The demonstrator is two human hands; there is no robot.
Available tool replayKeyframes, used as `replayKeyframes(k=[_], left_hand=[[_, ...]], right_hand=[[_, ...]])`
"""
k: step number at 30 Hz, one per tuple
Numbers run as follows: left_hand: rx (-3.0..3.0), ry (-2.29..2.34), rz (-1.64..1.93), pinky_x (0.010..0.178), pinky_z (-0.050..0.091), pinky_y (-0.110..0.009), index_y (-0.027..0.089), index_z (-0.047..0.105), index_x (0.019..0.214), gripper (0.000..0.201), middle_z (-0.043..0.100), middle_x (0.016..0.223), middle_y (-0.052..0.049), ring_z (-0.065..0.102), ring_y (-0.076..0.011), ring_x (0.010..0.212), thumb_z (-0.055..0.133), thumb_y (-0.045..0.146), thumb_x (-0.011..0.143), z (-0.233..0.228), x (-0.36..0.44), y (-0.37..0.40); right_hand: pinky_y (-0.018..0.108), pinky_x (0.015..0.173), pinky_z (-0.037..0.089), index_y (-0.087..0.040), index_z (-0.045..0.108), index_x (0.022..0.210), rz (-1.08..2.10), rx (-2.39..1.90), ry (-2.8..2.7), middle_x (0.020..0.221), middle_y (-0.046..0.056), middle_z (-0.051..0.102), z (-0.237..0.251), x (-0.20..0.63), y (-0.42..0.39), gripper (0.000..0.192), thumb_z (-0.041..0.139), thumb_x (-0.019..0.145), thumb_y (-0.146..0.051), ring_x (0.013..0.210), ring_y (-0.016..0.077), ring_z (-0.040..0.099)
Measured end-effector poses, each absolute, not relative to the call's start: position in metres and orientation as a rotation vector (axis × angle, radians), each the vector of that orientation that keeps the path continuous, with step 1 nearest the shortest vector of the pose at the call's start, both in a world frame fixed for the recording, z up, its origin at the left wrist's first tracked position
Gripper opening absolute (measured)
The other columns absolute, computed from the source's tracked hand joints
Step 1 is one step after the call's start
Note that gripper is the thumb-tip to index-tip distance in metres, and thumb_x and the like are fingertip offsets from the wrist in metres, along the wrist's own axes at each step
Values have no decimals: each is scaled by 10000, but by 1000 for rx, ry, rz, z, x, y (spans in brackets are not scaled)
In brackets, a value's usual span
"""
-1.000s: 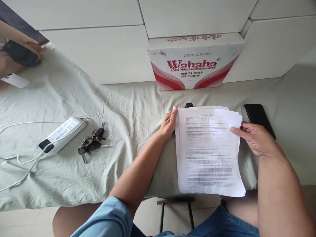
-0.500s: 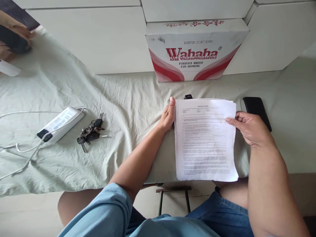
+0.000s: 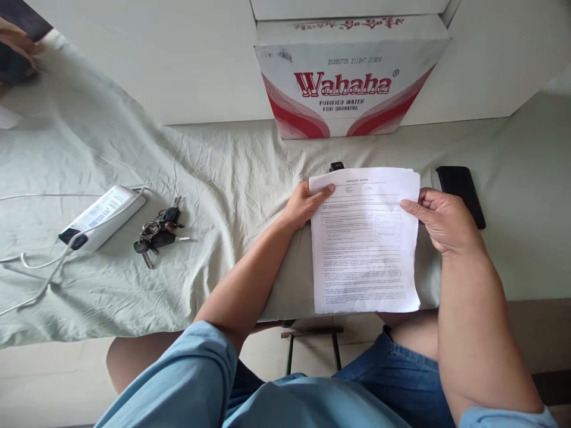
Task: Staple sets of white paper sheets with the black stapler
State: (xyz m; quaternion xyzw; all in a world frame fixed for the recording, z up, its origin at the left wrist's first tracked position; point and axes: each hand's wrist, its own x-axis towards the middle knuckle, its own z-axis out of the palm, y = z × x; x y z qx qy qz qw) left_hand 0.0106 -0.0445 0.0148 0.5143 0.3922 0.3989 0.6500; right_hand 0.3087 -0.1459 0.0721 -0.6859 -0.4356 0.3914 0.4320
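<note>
A stack of printed white papers (image 3: pixel 364 249) lies squared up on the pale green cloth (image 3: pixel 214 178) in front of me. My left hand (image 3: pixel 307 205) grips its upper left edge, thumb across the top sheet. My right hand (image 3: pixel 441 221) holds the upper right edge, thumb on the page. A small black clip-like object (image 3: pixel 336 166) peeks out just past the top of the papers.
A black phone (image 3: pixel 460 193) lies right of the papers. A Wahaha water carton (image 3: pixel 348 77) stands behind. To the left lie a bunch of keys (image 3: pixel 156 236) and a white power strip (image 3: pixel 100 215) with cable. Another person's hand (image 3: pixel 15 53) is at the far left corner.
The fanned sheets have been drawn together into a neat stack. My left thumb moved from the side onto the top sheet. The view tilted down slightly.
</note>
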Motion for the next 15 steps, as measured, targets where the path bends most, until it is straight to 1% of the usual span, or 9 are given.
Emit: replayKeyframes(k=[2, 3, 5, 6, 7, 9, 11, 13, 15], left_hand=[[1146, 914, 964, 739, 682, -365, 190, 835, 903, 727, 875, 892, -88, 823, -242, 796, 982, 896, 812, 11, 11, -40], [1114, 918, 1011, 743, 686, -367, 196, 819, 896, 732, 864, 874, -75, 826, -244, 801, 982, 905, 805, 8, 13, -37], [1018, 918, 1137, 838, 731, -403, 212, 796, 921, 741, 864, 892, -61, 874, -286, 922, 1008, 905, 763, 3, 16, -30], [954, 925, 1214, 927, 749, -431, 220, 791, 954, 743, 876, 940, -62, 893, -317, 1042, 1021, 896, 749, 1, 18, -26], [890, 932, 1282, 1022, 750, -461, 223, 790, 1001, 744, 887, 1002, -70, 892, -342, 1169, 1028, 881, 748, -1, 20, -22], [792, 927, 1370, 1193, 709, -504, 220, 790, 1124, 736, 895, 1145, -95, 831, -368, 1409, 1019, 837, 796, -3, 22, -17], [749, 897, 1402, 1292, 654, -529, 214, 784, 1214, 727, 884, 1248, -110, 758, -375, 1545, 1009, 793, 837, -3, 22, -15], [753, 849, 1396, 1312, 631, -538, 203, 790, 1222, 724, 873, 1267, -114, 742, -388, 1558, 1047, 738, 807, -3, 17, -13], [799, 792, 1371, 1251, 651, -517, 193, 810, 1161, 699, 866, 1199, -100, 794, -387, 1443, 1117, 639, 718, -3, 7, -10]], right_hand=[[540, 1171, 688, -311, 826, 1035, 913, -1694, -1094, 1175, 65, 900, 70, 312, -146, 693, 1111, 630, -797, 1248, 352, 836], [548, 1222, 668, -315, 829, 1118, 915, -1692, -1097, 1257, 71, 900, 71, 315, -146, 760, 1130, 601, -784, 1333, 363, 819], [575, 1267, 651, -323, 829, 1261, 1048, -1714, -1091, 1344, 89, 903, 73, 323, -150, 898, 1161, 550, -759, 1414, 394, 800], [583, 1269, 652, -321, 836, 1288, 1160, -1737, -1081, 1335, 98, 913, 76, 327, -152, 916, 1172, 545, -739, 1410, 408, 805], [584, 1270, 651, -312, 853, 1276, 1270, -1766, -1070, 1299, 106, 925, 79, 330, -155, 890, 1183, 549, -707, 1393, 420, 815], [577, 1279, 640, -277, 900, 1166, 1398, -1830, -1046, 1218, 121, 941, 84, 335, -161, 770, 1204, 551, -627, 1363, 437, 825], [585, 1272, 631, -250, 920, 1021, 1351, -1869, -998, 1145, 128, 945, 88, 337, -165, 685, 1222, 499, -574, 1303, 440, 832], [594, 1221, 645, -257, 921, 948, 1140, -1817, -926, 1096, 106, 941, 89, 338, -165, 650, 1230, 457, -549, 1193, 404, 837], [579, 1128, 674, -282, 914, 908, 820, -1665, -880, 1028, 57, 916, 88, 342, -160, 601, 1238, 456, -510, 1071, 339, 820]])
